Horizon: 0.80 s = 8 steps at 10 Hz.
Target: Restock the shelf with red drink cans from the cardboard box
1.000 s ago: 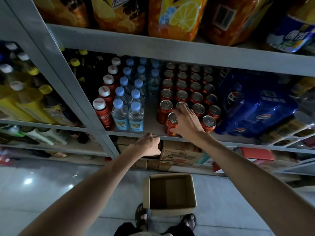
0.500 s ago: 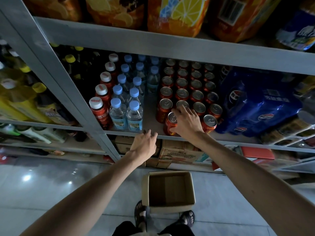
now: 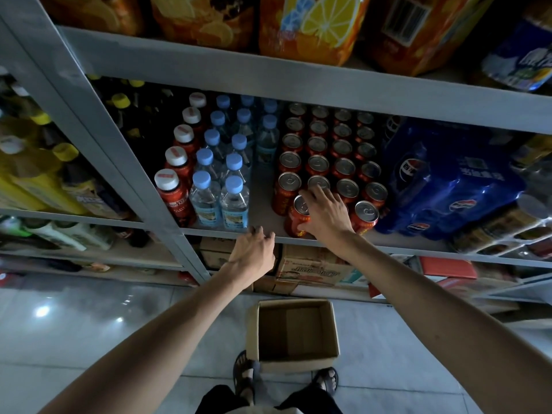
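Note:
Several rows of red drink cans (image 3: 317, 164) with silver tops stand on the grey shelf (image 3: 268, 233). My right hand (image 3: 325, 212) grips the front red can (image 3: 297, 218) at the shelf's front edge, thumb on its side and fingers over its top. Another front can (image 3: 365, 216) stands to its right. My left hand (image 3: 254, 249) hovers just in front of the shelf edge, fingers loosely curled and holding nothing. The cardboard box (image 3: 294, 333) sits open on the floor below; no cans show inside it.
Blue-capped water bottles (image 3: 234, 192) and white-capped red bottles (image 3: 171, 189) stand left of the cans. A blue shrink-wrapped cola pack (image 3: 448, 180) lies on the right. Orange drink packs (image 3: 310, 22) fill the shelf above. A grey upright post (image 3: 125, 162) stands left. My sandalled feet (image 3: 245, 372) flank the box.
My left hand has risen from below the shelf edge up to it and its fingers have loosened. My right hand stays on the front can.

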Each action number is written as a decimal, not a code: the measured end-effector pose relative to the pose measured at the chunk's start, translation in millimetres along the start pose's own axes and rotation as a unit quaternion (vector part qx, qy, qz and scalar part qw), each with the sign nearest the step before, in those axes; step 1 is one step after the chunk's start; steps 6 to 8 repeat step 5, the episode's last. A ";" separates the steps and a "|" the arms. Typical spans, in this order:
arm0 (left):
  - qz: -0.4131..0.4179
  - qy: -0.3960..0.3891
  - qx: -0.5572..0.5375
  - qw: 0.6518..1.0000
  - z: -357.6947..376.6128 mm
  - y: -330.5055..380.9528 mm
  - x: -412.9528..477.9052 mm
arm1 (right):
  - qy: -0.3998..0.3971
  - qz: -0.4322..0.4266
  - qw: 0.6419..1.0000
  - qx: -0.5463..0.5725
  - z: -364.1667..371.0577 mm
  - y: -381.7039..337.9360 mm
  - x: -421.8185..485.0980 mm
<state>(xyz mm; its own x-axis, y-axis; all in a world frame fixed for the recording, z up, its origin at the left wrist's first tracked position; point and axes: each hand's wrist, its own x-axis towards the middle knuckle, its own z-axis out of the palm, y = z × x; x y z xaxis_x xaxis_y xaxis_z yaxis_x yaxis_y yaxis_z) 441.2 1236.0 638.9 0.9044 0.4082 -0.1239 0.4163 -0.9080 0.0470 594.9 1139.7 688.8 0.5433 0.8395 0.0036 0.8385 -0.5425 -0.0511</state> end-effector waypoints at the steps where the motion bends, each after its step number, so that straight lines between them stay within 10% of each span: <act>1: -0.004 -0.009 0.009 1.000 -0.7 0.5 0.8 | -0.003 -0.008 1.000 -0.014 0.6 -1.4 -1.2; 8: -0.010 -0.107 -0.086 0.990 -39.7 15.3 3.6 | 0.063 -0.053 0.997 0.007 -28.2 7.0 -43.2</act>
